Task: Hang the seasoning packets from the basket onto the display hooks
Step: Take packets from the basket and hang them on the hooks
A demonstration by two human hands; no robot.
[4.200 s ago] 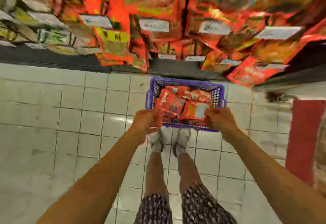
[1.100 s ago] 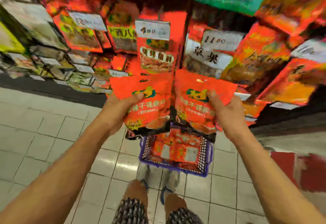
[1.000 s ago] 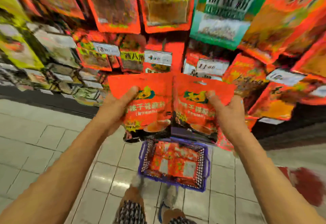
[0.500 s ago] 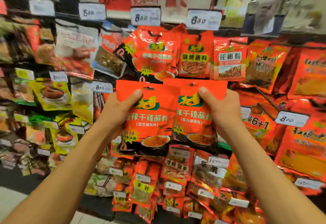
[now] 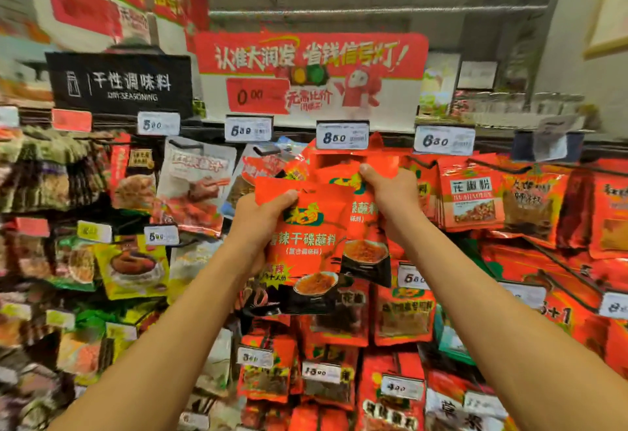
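My left hand (image 5: 259, 223) grips a red and black seasoning packet (image 5: 307, 250) by its upper left corner, in front of the display. My right hand (image 5: 390, 189) holds a second, matching seasoning packet (image 5: 365, 243) by its top and has it raised just below the "8.80" price tag (image 5: 342, 135). That packet's top edge sits among matching red packets hanging there. The hook itself is hidden behind the tag and packets. The basket is out of view.
Hooks full of hanging packets cover the wall: grey and green ones (image 5: 197, 186) at left, red ones (image 5: 470, 199) at right and below. Price tags stick out on hook ends. A black "Dry Seasoning" sign (image 5: 119, 85) and a red promotional banner (image 5: 309, 73) sit above.
Both hands rose with the packets from the basket to the top hook row. The right hand's packet has now moved higher and farther in than the left one, up under the 8.80 tag.
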